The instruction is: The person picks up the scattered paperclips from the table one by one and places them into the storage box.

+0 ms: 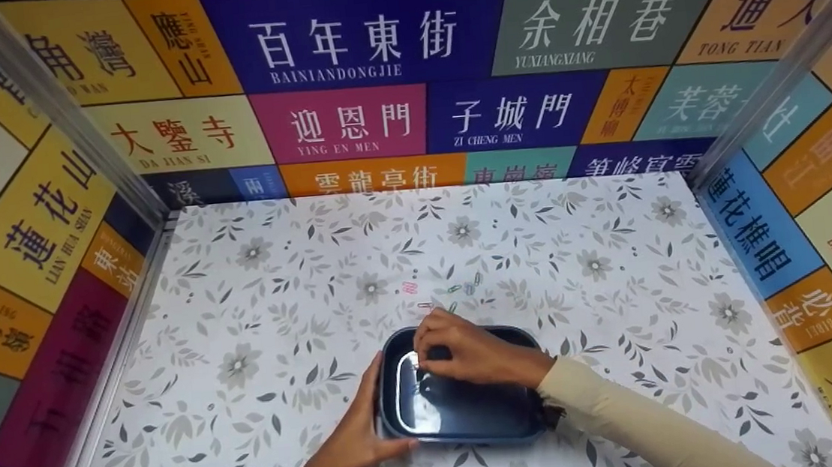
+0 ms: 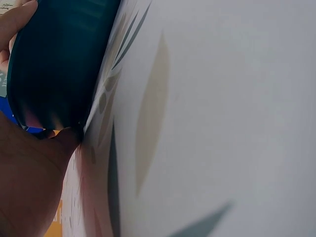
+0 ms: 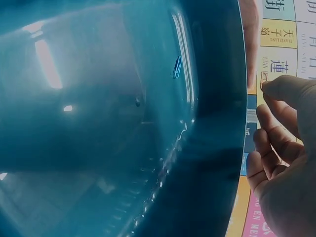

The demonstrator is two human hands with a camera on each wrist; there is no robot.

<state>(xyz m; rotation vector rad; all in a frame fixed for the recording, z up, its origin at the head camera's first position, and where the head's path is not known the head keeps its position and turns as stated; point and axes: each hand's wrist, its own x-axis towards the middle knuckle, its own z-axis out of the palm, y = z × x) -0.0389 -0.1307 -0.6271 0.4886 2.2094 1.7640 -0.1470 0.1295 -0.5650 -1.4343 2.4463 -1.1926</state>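
Observation:
A dark blue rectangular box with an open top stands on the table. My left hand grips its near left corner, fingers along the left wall and thumb at the front rim. Above the box's left part, my right hand pinches a tiny reddish wire paper clip between thumb and index finger. A blue paper clip lies inside the box. Beyond the far rim lie a pink paper clip, a red paper clip and several green or bluish ones.
White tabletop with a grey flower and leaf print surrounds the box. Panels of coloured Chinese-character signs enclose the back and both sides, with clear edge strips at the corners.

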